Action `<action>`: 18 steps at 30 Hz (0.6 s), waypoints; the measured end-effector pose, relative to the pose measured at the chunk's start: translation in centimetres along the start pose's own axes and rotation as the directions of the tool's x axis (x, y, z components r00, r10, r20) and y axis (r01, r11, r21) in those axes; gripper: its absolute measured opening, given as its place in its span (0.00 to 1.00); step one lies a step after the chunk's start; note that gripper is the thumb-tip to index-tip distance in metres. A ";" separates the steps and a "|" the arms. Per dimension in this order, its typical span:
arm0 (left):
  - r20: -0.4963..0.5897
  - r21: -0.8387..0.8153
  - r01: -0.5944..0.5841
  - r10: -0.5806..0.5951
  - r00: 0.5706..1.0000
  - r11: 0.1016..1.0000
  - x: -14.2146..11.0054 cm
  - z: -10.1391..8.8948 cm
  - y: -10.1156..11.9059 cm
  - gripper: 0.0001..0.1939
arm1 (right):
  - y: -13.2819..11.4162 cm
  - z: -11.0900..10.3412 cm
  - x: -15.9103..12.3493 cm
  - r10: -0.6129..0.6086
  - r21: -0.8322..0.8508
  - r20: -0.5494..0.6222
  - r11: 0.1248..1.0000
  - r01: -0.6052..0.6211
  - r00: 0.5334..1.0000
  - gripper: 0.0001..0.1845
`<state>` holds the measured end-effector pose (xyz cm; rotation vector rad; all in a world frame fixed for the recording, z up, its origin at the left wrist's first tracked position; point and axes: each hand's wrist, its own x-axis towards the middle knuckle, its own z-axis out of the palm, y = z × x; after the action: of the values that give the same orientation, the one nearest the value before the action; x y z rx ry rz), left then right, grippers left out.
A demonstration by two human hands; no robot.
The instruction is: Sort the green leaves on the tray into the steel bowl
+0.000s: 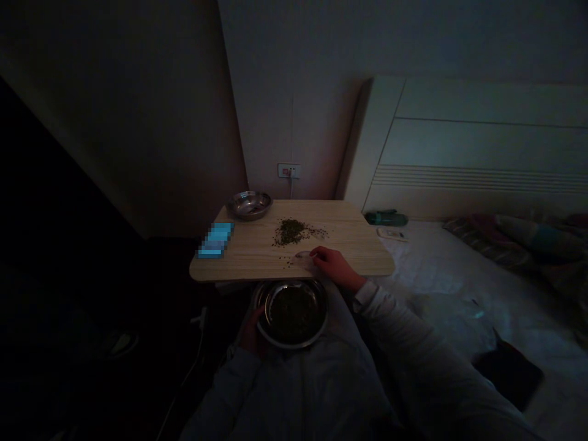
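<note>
My right hand (331,264) is over the front of the small wooden table (362,245). Its fingers are pinched on a small, pale, see-through piece (303,258) whose kind I cannot make out. Just beyond it lies a loose pile of small green grains (292,231), with a few scattered around. A steel bowl (294,344) rests on my lap below the table edge, with dark greenish contents in it. My left hand (252,331) grips this bowl at its left side; its fingers are partly lost in shadow.
Another steel bowl (250,206) stands at the table's back left, near a lit, blurred-out screen (215,240). To the right is a bed (427,269) with a green bottle (386,218), a remote control (391,234) and a dark item (509,375). A wall socket (289,171) holds a plug.
</note>
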<state>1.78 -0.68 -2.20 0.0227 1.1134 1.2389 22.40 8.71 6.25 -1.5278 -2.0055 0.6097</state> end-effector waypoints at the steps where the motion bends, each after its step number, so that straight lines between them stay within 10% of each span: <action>1: 0.002 0.000 0.006 -0.006 1.000 1.000 0.0 0.0 0.0 0.12 | 0.0 -0.1 0.0 0.004 -0.005 0.000 1.000 -0.004 1.000 0.13; 18: -0.003 0.002 0.033 -0.033 0.999 0.999 0.1 -0.3 0.0 0.08 | -0.3 -0.4 -1.0 0.066 -0.033 -0.011 0.997 -0.066 0.998 0.13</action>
<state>1.58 -0.74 -2.44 0.0043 1.1141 1.2087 22.65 7.66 6.58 -1.6188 -1.9740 0.5971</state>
